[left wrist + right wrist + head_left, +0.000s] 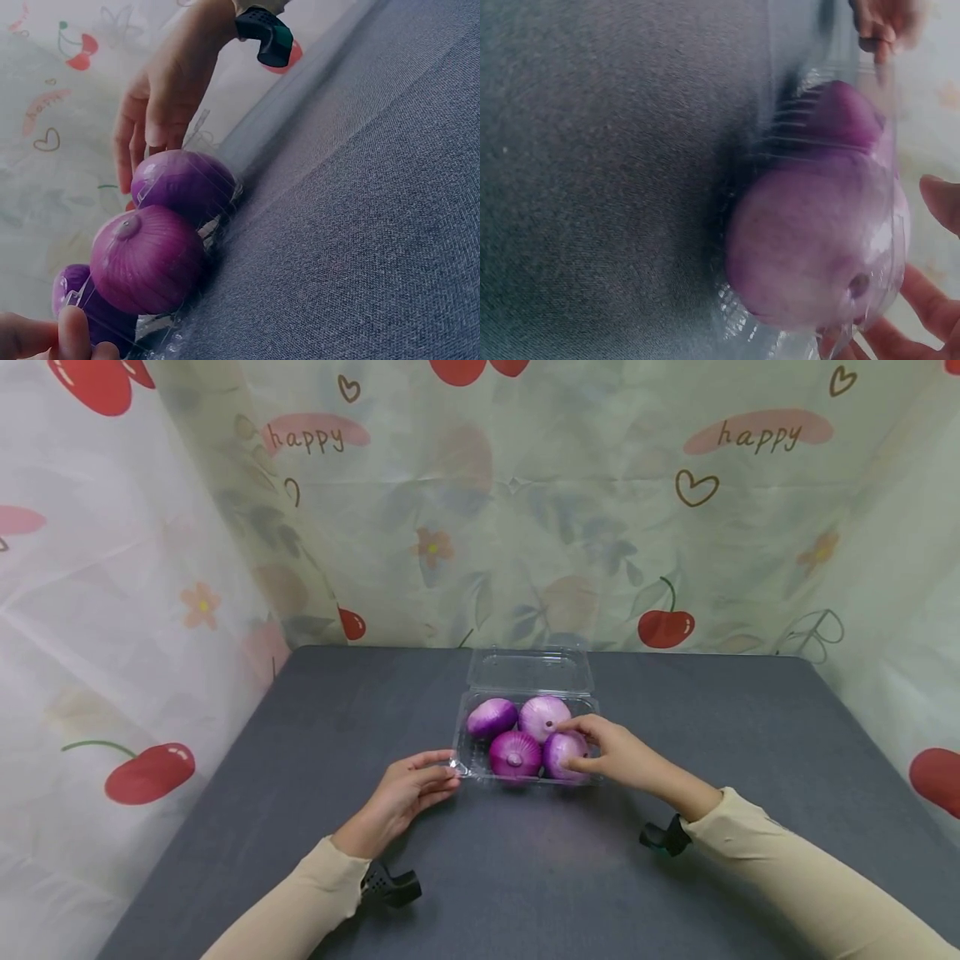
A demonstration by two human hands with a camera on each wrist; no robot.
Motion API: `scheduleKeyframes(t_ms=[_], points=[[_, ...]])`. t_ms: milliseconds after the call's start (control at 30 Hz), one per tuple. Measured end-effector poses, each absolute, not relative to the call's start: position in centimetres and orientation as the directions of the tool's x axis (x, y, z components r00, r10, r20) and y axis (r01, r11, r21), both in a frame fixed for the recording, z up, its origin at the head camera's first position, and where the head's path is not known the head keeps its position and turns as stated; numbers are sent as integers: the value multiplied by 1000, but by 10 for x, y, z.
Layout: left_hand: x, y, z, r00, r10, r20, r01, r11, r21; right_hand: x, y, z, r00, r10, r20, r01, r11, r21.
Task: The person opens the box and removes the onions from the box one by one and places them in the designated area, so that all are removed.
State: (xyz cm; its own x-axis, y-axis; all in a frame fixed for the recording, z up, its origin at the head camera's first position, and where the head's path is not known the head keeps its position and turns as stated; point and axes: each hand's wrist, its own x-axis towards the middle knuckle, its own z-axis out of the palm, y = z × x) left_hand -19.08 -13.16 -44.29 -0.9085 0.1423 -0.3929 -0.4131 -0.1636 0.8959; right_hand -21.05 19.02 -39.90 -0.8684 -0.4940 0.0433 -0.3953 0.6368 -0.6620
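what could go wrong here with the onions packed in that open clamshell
The right hand wraps the front right onion, which sits tight against three others; pulling it out might drag the light clear container along. Only the left hand fingertips steady its corner, so it may slip. The upright lid could flop down.

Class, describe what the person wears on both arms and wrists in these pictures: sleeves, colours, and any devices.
Both arms wear long beige sleeves, the left sleeve and the right sleeve, each ending at the wrist. Under each wrist sits a small black device: the left one and the right one, which has a green-tinged edge. The left hand and right hand are bare.
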Motion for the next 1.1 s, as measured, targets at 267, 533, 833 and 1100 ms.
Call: scheduleKeyframes(t_ms=[267,533,833,1100], points=[[-190,-131,-444,-911,142,-386,-407,-164,899,-208,179,-400,-872,-485,64,-432,704,-564],[-190,-131,-443,-911,147,-385,-406,-159,900,-208,170,-401,-884,-463,56,-427,754,-499],[-190,-131,-443,-912,155,-380,-403,-161,901,-208,164,-396,-871,-490,35,-457,782,-424],[-190,-131,-442,-914,151,-377,-398,-153,904,-209,164,-391,-879,-476,12,-432,786,-442]])
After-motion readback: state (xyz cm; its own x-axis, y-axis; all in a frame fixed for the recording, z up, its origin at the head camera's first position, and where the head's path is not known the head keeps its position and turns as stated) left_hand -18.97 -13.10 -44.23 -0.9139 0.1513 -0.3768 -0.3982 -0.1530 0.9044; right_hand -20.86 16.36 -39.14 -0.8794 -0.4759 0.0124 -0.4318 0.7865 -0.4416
